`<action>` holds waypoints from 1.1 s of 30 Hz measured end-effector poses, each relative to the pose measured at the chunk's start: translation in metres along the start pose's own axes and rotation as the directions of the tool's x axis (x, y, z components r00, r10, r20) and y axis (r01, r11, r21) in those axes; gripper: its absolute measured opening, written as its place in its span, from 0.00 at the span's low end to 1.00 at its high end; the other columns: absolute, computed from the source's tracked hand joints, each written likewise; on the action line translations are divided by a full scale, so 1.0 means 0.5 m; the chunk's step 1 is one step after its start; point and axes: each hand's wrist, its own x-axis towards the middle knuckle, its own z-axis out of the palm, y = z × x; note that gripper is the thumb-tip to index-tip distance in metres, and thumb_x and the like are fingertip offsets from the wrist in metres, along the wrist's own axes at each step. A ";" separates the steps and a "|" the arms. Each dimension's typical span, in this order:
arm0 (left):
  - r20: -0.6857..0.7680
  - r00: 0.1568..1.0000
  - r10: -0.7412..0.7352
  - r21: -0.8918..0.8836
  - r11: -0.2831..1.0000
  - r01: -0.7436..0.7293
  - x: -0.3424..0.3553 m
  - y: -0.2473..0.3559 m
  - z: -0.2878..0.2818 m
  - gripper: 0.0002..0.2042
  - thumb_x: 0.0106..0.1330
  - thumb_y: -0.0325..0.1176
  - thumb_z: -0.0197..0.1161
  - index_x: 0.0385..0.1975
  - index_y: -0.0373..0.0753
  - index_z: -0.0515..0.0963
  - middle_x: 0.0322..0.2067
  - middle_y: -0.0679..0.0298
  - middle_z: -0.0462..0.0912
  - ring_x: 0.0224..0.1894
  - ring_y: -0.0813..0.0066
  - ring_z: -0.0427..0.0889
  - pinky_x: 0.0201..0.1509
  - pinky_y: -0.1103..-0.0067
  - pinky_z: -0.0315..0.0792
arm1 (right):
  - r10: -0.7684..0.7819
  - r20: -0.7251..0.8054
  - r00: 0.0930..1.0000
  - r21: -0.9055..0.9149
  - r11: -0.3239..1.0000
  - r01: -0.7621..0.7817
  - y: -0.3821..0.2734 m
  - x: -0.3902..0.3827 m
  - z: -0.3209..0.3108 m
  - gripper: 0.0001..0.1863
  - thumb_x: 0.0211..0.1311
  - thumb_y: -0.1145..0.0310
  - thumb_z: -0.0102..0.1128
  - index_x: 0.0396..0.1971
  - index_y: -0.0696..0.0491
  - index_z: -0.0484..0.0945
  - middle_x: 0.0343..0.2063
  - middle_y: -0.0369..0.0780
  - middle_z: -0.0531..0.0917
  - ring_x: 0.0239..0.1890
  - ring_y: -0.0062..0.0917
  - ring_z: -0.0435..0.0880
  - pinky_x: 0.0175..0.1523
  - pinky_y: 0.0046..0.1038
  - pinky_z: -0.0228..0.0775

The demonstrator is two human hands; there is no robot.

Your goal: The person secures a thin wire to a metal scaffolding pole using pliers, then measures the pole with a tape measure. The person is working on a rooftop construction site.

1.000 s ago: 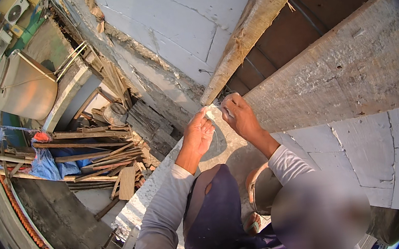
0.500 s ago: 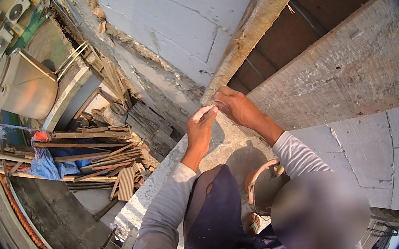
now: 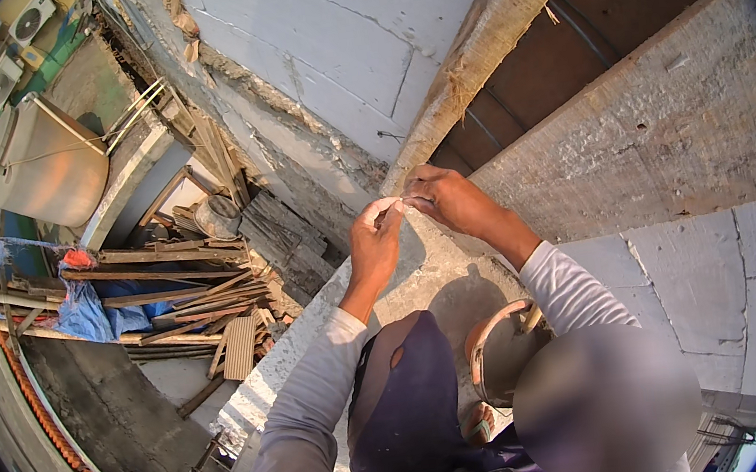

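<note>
My left hand (image 3: 374, 251) and my right hand (image 3: 457, 204) meet fingertip to fingertip above a concrete ledge (image 3: 405, 301). Both are closed in a pinch, and whatever lies between the fingers is too small to make out. Just beyond them is the lower end of a rough timber (image 3: 489, 45). A wide, mortar-stained wooden board (image 3: 634, 134) begins close to my right hand and runs off to the right. Beside my knee stands an orange-rimmed bucket (image 3: 475, 361) with grey stuff inside and a handle showing at its edge.
Thin metal rods (image 3: 584, 27) cross the dark gap between timber and board. Pale block walls (image 3: 326, 44) rise ahead. Past the ledge on the left, at a lower level, lie stacked wood scraps (image 3: 207, 304), a blue tarp (image 3: 83, 305) and a large tank (image 3: 53, 163).
Both hands have shifted very slightly, the left fingertips a little to the left. They stay pinched together at the same spot, and the things around them have not moved.
</note>
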 end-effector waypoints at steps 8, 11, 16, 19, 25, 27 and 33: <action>-0.107 0.992 0.070 0.032 0.997 -0.067 0.018 -0.023 0.016 0.12 0.72 0.34 0.65 0.45 0.30 0.83 0.34 0.68 0.84 0.33 0.83 0.77 0.40 0.80 0.73 | 0.196 -0.093 0.976 -0.056 0.978 -0.202 -0.026 -0.007 0.041 0.10 0.69 0.71 0.60 0.43 0.61 0.80 0.44 0.47 0.80 0.45 0.44 0.83 0.52 0.41 0.78; -0.094 0.993 -0.077 -0.218 0.974 0.055 0.016 -0.022 0.031 0.10 0.73 0.35 0.66 0.42 0.32 0.83 0.32 0.71 0.82 0.32 0.83 0.74 0.39 0.80 0.71 | 0.146 -0.167 0.975 -0.071 0.985 -0.160 -0.008 -0.021 0.062 0.08 0.69 0.72 0.61 0.42 0.61 0.80 0.44 0.47 0.80 0.46 0.43 0.83 0.52 0.40 0.77; -0.030 0.981 -0.193 -0.371 0.914 0.168 0.018 -0.024 0.022 0.09 0.73 0.35 0.66 0.40 0.35 0.82 0.32 0.73 0.78 0.36 0.85 0.70 0.43 0.84 0.66 | 0.191 -0.287 0.939 0.077 0.981 -0.176 -0.019 -0.020 0.067 0.07 0.65 0.77 0.66 0.42 0.59 0.82 0.44 0.46 0.82 0.47 0.41 0.83 0.51 0.35 0.77; -0.001 0.975 -0.222 -0.400 0.894 0.203 0.019 -0.029 0.022 0.10 0.73 0.36 0.66 0.43 0.35 0.82 0.34 0.73 0.79 0.38 0.84 0.70 0.45 0.84 0.66 | 0.191 -0.286 0.939 0.091 0.981 -0.172 -0.011 -0.023 0.066 0.08 0.63 0.78 0.67 0.42 0.59 0.83 0.44 0.45 0.83 0.47 0.40 0.83 0.51 0.33 0.77; 0.012 0.992 -0.128 -0.424 0.898 0.121 0.017 -0.026 0.019 0.12 0.72 0.35 0.68 0.47 0.33 0.83 0.35 0.72 0.82 0.35 0.88 0.71 0.37 0.87 0.63 | 0.319 -0.185 0.930 0.221 0.935 -0.277 -0.021 -0.016 0.037 0.07 0.64 0.74 0.68 0.40 0.58 0.84 0.43 0.45 0.84 0.46 0.37 0.85 0.51 0.33 0.77; 0.016 0.994 -0.108 -0.382 0.918 0.106 0.013 -0.014 0.018 0.13 0.73 0.35 0.67 0.47 0.32 0.83 0.35 0.72 0.82 0.36 0.88 0.72 0.39 0.87 0.65 | 0.381 -0.140 0.914 0.242 0.908 -0.342 -0.025 -0.011 0.026 0.07 0.65 0.73 0.68 0.40 0.58 0.84 0.43 0.45 0.84 0.46 0.36 0.85 0.51 0.34 0.77; -0.033 0.999 -0.034 -0.236 0.971 0.025 0.015 -0.018 0.026 0.13 0.74 0.36 0.65 0.47 0.31 0.83 0.36 0.71 0.82 0.37 0.86 0.74 0.44 0.84 0.70 | 0.357 -0.137 0.924 0.131 0.931 -0.340 -0.030 -0.010 0.033 0.07 0.68 0.72 0.64 0.42 0.59 0.81 0.42 0.47 0.82 0.46 0.42 0.83 0.51 0.36 0.74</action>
